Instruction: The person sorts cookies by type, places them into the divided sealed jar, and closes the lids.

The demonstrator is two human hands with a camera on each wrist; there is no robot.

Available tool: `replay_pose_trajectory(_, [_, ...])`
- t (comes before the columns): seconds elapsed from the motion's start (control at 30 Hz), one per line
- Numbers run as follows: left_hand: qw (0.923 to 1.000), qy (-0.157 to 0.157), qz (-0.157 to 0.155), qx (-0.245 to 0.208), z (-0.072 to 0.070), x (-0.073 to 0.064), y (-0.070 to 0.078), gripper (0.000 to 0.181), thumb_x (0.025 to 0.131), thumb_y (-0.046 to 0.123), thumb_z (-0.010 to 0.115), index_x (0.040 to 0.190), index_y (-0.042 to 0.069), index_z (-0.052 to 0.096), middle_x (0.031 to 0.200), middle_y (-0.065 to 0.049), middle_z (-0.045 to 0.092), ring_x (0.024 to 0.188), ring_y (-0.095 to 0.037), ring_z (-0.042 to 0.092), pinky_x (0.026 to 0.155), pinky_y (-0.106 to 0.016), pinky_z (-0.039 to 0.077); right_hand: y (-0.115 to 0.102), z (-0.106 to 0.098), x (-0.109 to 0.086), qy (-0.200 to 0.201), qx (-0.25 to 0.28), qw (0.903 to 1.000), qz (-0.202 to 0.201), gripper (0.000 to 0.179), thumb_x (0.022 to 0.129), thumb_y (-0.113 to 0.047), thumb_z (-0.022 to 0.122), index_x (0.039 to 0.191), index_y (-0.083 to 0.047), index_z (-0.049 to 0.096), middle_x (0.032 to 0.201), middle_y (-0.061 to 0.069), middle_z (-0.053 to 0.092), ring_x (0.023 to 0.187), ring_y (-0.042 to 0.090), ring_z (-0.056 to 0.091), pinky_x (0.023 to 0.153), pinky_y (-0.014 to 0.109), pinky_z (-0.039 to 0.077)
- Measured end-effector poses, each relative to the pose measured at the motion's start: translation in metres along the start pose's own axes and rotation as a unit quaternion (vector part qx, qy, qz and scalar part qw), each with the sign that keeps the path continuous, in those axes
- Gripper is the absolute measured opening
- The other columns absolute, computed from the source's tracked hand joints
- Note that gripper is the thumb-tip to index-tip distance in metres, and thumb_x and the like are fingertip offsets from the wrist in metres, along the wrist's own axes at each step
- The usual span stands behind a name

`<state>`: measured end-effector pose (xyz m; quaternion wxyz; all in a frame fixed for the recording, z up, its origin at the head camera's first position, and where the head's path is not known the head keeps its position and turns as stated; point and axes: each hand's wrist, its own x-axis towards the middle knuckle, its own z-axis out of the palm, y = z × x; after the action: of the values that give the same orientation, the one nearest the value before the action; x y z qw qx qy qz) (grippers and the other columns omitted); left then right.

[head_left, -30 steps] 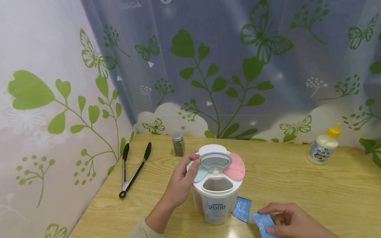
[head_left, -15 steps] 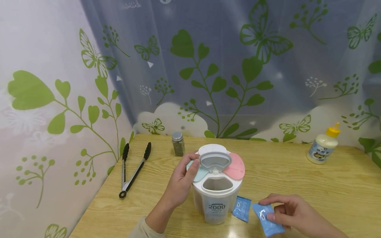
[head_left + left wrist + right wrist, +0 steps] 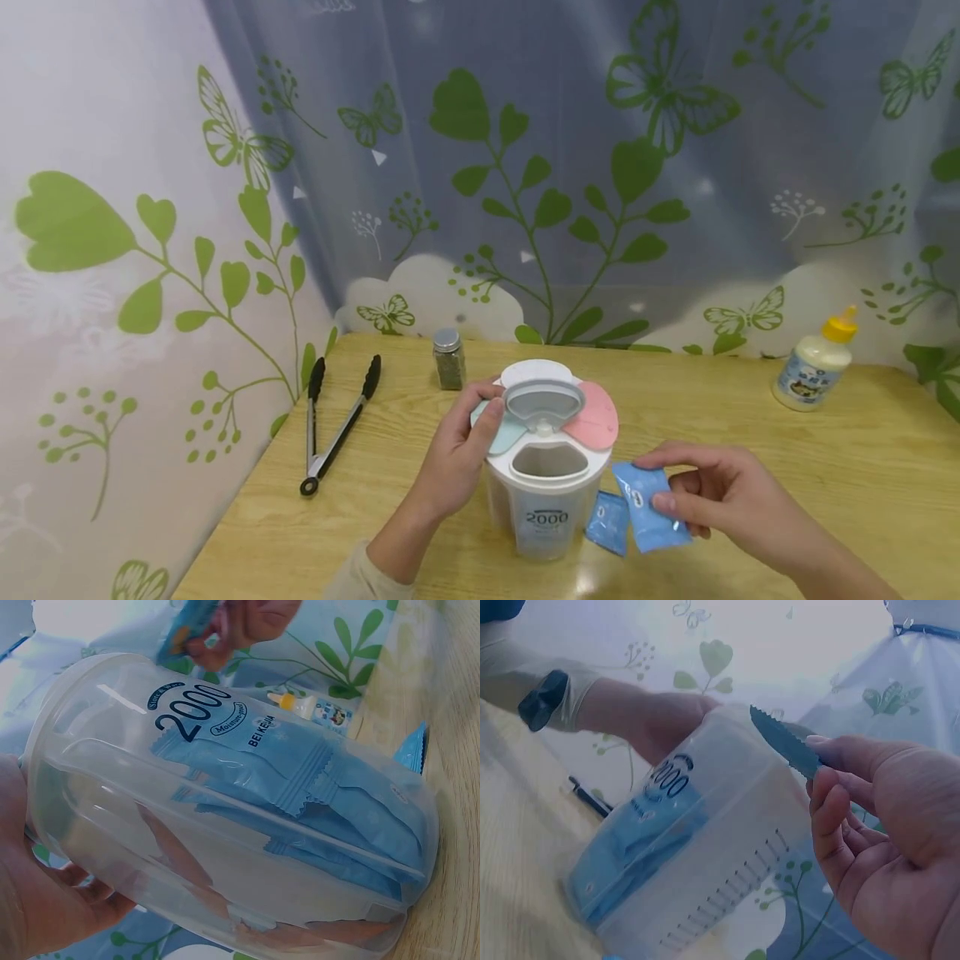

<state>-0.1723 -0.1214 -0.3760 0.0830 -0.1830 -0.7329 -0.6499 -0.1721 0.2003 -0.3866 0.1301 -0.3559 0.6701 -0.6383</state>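
A clear plastic storage container (image 3: 543, 521) stands on the table, its front flap (image 3: 544, 402) raised over an uncovered opening. Through its wall, several blue packets (image 3: 330, 802) show in the left wrist view. My left hand (image 3: 457, 454) grips the container by the lid's left edge, thumb on top near the pale blue flap (image 3: 507, 433). Pinched between the thumb and fingers of my right hand (image 3: 723, 492) is a small blue packet (image 3: 651, 508), held above the table to the right of the container. A second blue packet (image 3: 607, 523) lies on the table against the container's right side.
Black-handled tongs (image 3: 330, 442) lie spread at the table's left. Behind the container stands a small spice jar (image 3: 448, 360) with a metal lid. A yellow-capped squeeze bottle (image 3: 813, 367) is at the back right, before a patterned curtain (image 3: 585, 167).
My right hand has risen and moved forward and slightly left with the blue packet, closer to the container. The left hand keeps its grip on the container.
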Motion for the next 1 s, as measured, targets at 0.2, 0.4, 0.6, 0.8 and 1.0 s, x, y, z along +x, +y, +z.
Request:
replay_pose_trajectory(0.2, [1.0000, -0.006, 0.005, -0.004, -0.001, 0.002, 0.002, 0.022, 0.108, 0.020, 0.041, 0.117, 0.004, 0.053, 0.143, -0.013, 0.051, 0.133, -0.025, 0.049, 0.102, -0.027, 0.045, -0.010, 0.006, 0.016, 0.002, 0.035, 0.9986, -0.039, 0.049, 0.094, 0.017, 0.051, 0.130, -0.012, 0.065, 0.092, -0.006, 0.073, 0.058, 0.020, 0.049, 0.042, 0.039, 0.036])
replay_pose_trajectory(0.4, [1.0000, -0.003, -0.001, -0.002, -0.001, 0.001, 0.002, 0.021, 0.108, 0.021, 0.041, 0.117, 0.006, 0.054, 0.147, -0.011, 0.050, 0.140, -0.027, 0.045, 0.107, -0.029, 0.043, -0.024, 0.019, 0.035, 0.039, 0.012, 0.9980, -0.049, 0.045, 0.093, 0.014, 0.055, 0.129, -0.012, 0.066, 0.082, -0.008, 0.071, 0.056, 0.018, 0.051, 0.045, 0.035, 0.042])
replay_pose_trajectory(0.6, [1.0000, 0.002, -0.004, 0.002, -0.002, -0.001, 0.002, 0.021, 0.108, 0.021, 0.042, 0.116, 0.007, 0.054, 0.152, -0.010, 0.047, 0.146, -0.028, 0.038, 0.115, -0.044, 0.036, -0.041, 0.036, 0.054, 0.089, -0.013, 0.9956, -0.026, 0.036, 0.094, 0.006, 0.062, 0.128, -0.006, 0.066, 0.106, -0.006, 0.075, 0.064, 0.007, 0.062, 0.056, 0.029, 0.054])
replay_pose_trajectory(0.8, [1.0000, 0.004, 0.008, 0.001, -0.003, 0.001, 0.003, 0.020, 0.108, 0.020, 0.042, 0.116, 0.006, 0.055, 0.151, -0.011, 0.047, 0.146, -0.030, 0.037, 0.116, -0.050, 0.033, -0.046, 0.048, 0.066, 0.123, -0.034, 0.9904, -0.053, 0.034, 0.091, 0.005, 0.066, 0.125, 0.002, 0.065, 0.113, -0.002, 0.072, 0.067, 0.009, 0.065, 0.060, 0.030, 0.058])
replay_pose_trajectory(1.0, [1.0000, 0.005, 0.000, -0.004, 0.000, 0.002, 0.001, 0.020, 0.107, 0.019, 0.043, 0.116, 0.006, 0.055, 0.152, -0.012, 0.047, 0.146, -0.030, 0.038, 0.116, -0.048, 0.034, -0.040, 0.056, 0.068, 0.141, -0.076, 0.9814, -0.106, 0.031, 0.088, 0.009, 0.068, 0.119, 0.007, 0.066, 0.098, -0.001, 0.067, 0.064, 0.011, 0.066, 0.055, 0.029, 0.057])
